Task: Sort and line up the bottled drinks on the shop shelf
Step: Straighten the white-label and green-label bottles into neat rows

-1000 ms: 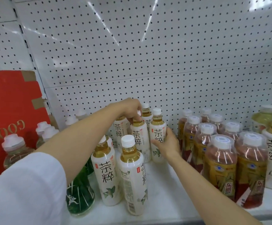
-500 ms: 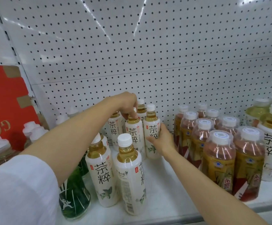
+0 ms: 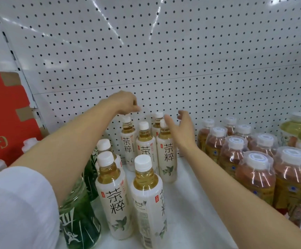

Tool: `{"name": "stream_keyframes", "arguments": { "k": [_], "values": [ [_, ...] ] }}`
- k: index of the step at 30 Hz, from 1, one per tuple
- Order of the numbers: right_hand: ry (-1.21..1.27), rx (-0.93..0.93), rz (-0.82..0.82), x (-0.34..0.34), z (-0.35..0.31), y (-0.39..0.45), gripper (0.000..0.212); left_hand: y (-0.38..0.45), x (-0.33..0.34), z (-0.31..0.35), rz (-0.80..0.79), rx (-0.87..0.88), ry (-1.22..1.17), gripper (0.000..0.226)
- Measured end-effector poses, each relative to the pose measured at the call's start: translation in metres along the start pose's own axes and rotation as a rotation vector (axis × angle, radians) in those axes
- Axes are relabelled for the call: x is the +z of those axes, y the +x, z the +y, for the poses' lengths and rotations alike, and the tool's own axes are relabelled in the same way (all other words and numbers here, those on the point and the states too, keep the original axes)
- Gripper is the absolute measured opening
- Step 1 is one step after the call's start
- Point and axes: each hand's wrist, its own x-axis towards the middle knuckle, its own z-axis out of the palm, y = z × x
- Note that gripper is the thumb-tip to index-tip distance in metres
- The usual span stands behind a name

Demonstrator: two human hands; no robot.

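Note:
Several white-labelled tea bottles with white caps stand on the white shelf (image 3: 191,203): a back cluster (image 3: 146,146) near the pegboard and two front bottles (image 3: 113,194), (image 3: 148,200). My left hand (image 3: 126,103) hovers just above the back cluster with fingers curled loosely and nothing in them. My right hand (image 3: 182,128) is lifted beside the rightmost back bottle (image 3: 166,151), fingers spread, touching nothing. Red-brown drinks in plastic-wrapped caps (image 3: 254,169) stand in rows to the right.
A green bottle (image 3: 77,221) stands at the front left under my left arm. A red cardboard box (image 3: 4,119) fills the left side with pale-capped bottles (image 3: 29,143) before it. Yellow-green bottles (image 3: 299,128) sit far right. Pegboard wall (image 3: 164,60) behind.
Both hands have let go of the back tea bottles. The left hand rose above their caps; the right hand lifted off the rightmost bottle and opened.

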Motion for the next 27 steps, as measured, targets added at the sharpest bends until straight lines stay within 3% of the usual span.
{"name": "stream_keyframes", "arguments": {
  "k": [2, 4, 8, 11, 17, 27],
  "values": [
    [-0.072, 0.023, -0.036, 0.006, -0.013, 0.023, 0.065, 0.004, 0.011, -0.012, -0.152, -0.078, 0.098, 0.047],
    [-0.146, 0.06, -0.146, 0.01, -0.024, 0.041, 0.062, 0.009, 0.024, -0.021, -0.267, -0.123, 0.041, 0.043],
    [-0.341, 0.124, -0.389, 0.015, -0.038, 0.074, 0.034, 0.013, 0.039, -0.021, -0.225, -0.092, -0.027, 0.029],
    [-0.424, 0.114, -0.48, 0.019, -0.041, 0.086, 0.041, 0.009, 0.039, -0.016, -0.202, -0.057, 0.027, 0.031],
    [-0.321, 0.087, -0.32, 0.011, -0.043, 0.083, 0.043, -0.013, -0.007, -0.022, -0.08, -0.068, 0.099, 0.037],
    [0.084, -0.271, -0.008, -0.066, -0.14, 0.057, 0.036, -0.1, -0.118, -0.027, 0.373, -0.088, -0.486, 0.041]
  ]
}}
